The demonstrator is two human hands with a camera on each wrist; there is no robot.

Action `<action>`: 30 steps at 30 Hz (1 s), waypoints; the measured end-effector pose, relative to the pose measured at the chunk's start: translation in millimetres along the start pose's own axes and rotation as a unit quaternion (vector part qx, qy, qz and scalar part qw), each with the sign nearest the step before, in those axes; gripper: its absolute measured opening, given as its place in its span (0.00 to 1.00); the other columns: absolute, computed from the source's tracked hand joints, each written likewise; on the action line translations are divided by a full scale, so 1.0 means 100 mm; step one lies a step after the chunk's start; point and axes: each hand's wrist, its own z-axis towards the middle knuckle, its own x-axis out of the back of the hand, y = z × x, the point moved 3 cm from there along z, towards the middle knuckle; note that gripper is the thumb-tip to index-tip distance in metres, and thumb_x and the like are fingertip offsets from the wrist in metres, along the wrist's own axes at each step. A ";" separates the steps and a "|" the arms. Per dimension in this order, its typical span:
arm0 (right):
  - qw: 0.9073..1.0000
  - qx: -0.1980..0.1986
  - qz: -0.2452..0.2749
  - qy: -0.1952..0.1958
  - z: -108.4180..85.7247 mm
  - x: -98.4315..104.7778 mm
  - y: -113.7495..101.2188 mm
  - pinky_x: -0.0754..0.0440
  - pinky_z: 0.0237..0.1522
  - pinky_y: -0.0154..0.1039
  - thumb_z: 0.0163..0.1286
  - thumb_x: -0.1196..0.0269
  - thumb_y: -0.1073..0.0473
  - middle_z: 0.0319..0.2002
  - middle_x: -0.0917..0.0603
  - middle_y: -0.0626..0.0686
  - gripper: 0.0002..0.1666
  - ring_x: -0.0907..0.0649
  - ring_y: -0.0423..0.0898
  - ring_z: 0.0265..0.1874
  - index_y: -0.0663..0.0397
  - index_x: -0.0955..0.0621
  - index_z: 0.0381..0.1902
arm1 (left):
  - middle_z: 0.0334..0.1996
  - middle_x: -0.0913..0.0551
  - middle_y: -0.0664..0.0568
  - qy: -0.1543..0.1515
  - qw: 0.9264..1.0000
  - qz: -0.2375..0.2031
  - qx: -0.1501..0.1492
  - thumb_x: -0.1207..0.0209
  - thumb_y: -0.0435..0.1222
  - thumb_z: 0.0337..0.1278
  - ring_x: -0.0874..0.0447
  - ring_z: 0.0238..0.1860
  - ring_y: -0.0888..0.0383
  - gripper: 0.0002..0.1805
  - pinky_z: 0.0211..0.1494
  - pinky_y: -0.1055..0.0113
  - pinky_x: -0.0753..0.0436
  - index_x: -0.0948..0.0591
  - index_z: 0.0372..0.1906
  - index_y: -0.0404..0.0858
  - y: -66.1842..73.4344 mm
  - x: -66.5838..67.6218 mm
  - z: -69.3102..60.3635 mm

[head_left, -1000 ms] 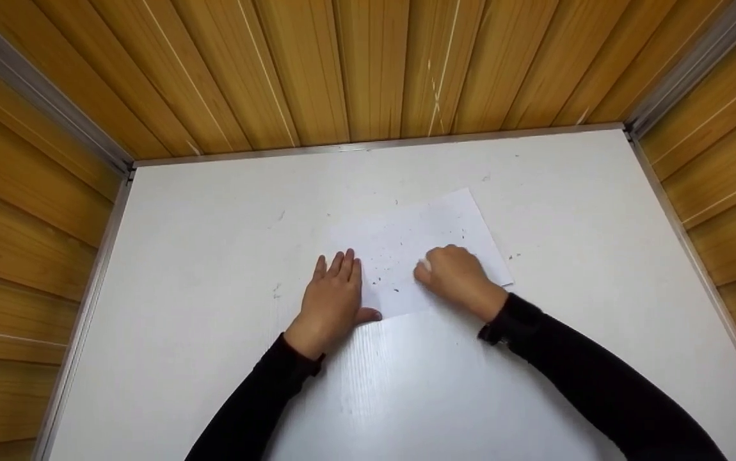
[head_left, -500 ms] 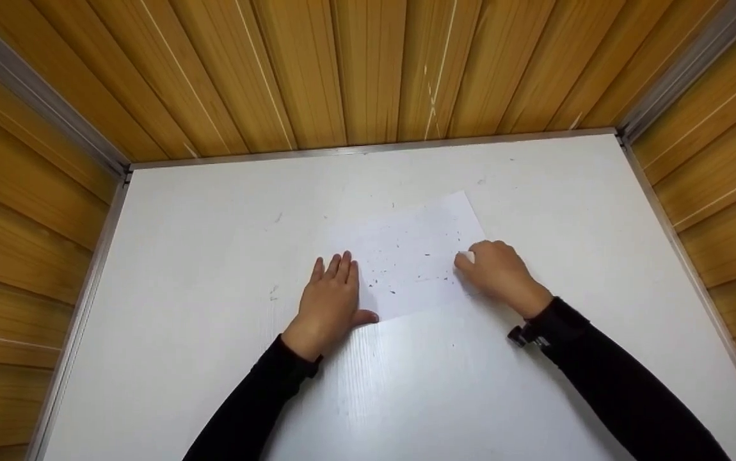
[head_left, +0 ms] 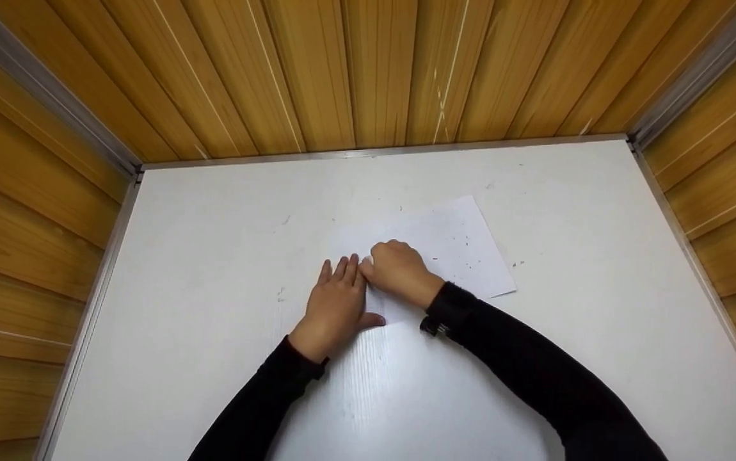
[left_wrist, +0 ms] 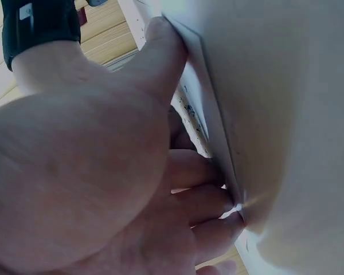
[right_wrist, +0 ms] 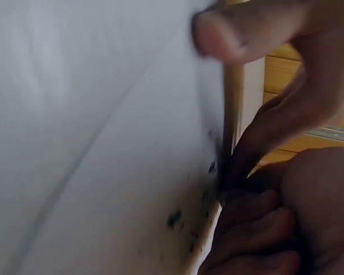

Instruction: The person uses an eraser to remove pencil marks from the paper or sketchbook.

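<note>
The sheet of paper (head_left: 454, 221) lies slightly askew on the white table (head_left: 214, 256), a little right of the middle, well apart from the table's far edge and both its far corners. The left hand (head_left: 335, 304) is laid over the left end of the paper with its fingers straight and its thumb stretched out sideways at the paper's near edge, apparently bracing it. The right hand (head_left: 397, 266) is curled just beside the left fingertips and pinches a small white piece (head_left: 368, 260) between thumb and fingers; only a sliver of it shows in the head view, so its nature is hard to tell, though an eraser seems likely. Dark crumbs (head_left: 435, 258) are scattered on the paper's right half, and a few more lie on the table beyond its right edge. The step in hand looks like rubbing the sheet. The next move would seem to call for a firm left palm and a light rightward stroke, since pushing toward the left fingers could bump them or buckle the paper.
</note>
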 end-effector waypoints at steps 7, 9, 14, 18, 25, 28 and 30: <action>0.999 -0.041 0.014 0.015 -0.14 0.29 0.69 0.14 0.45 0.56 0.78 0.43 0.48 0.38 0.12 0.63 0.24 0.16 0.59 0.37 0.64 0.14 0.38 | 0.85 0.32 0.36 -0.001 1.000 0.006 0.009 0.32 0.74 0.56 0.32 0.86 0.41 0.65 0.90 0.41 0.36 0.31 0.83 0.29 0.04 0.01 0.01; 0.997 -0.068 0.023 0.019 -0.21 0.40 0.97 0.17 0.44 0.53 0.79 0.45 0.47 0.38 0.13 0.62 0.25 0.18 0.57 0.36 0.63 0.15 0.35 | 0.85 0.33 0.36 -0.005 1.000 0.007 0.008 0.33 0.74 0.57 0.33 0.86 0.41 0.65 0.90 0.41 0.37 0.32 0.83 0.29 0.05 0.01 0.02; 0.994 -0.107 0.017 0.029 -0.34 0.61 1.44 0.24 0.37 0.47 0.79 0.48 0.46 0.34 0.17 0.61 0.26 0.21 0.56 0.35 0.57 0.22 0.26 | 0.85 0.33 0.36 -0.009 1.000 0.008 0.009 0.34 0.75 0.58 0.33 0.87 0.41 0.65 0.90 0.41 0.37 0.32 0.84 0.29 0.05 0.00 0.02; 0.993 -0.116 0.007 0.026 -0.39 0.69 1.51 0.24 0.37 0.48 0.80 0.48 0.45 0.34 0.18 0.62 0.27 0.21 0.57 0.36 0.60 0.20 0.28 | 0.86 0.34 0.36 -0.009 1.000 0.008 0.009 0.34 0.74 0.58 0.34 0.87 0.41 0.65 0.90 0.42 0.37 0.32 0.84 0.29 0.05 -0.01 0.03; 0.995 -0.094 0.025 0.021 -0.28 0.58 1.03 0.17 0.56 0.59 0.84 0.49 0.46 0.49 0.12 0.66 0.30 0.16 0.62 0.49 0.69 0.13 0.50 | 0.86 0.35 0.35 -0.014 1.000 0.002 0.010 0.33 0.74 0.57 0.35 0.87 0.40 0.66 0.91 0.43 0.38 0.33 0.84 0.29 0.05 -0.02 0.02; 0.997 -0.064 0.035 0.006 -0.15 0.43 0.61 0.15 0.57 0.58 0.83 0.47 0.45 0.49 0.11 0.65 0.29 0.15 0.61 0.49 0.66 0.12 0.50 | 0.85 0.34 0.36 -0.010 1.000 0.003 0.009 0.33 0.74 0.56 0.34 0.87 0.41 0.66 0.91 0.43 0.37 0.32 0.84 0.29 0.05 -0.02 0.01; 0.999 -0.035 0.023 0.001 -0.06 0.32 0.35 0.14 0.56 0.59 0.83 0.46 0.45 0.48 0.10 0.65 0.28 0.13 0.62 0.49 0.65 0.12 0.48 | 0.85 0.33 0.36 -0.008 1.000 0.003 0.007 0.32 0.74 0.56 0.33 0.87 0.41 0.65 0.90 0.43 0.36 0.32 0.83 0.29 0.05 -0.02 -0.01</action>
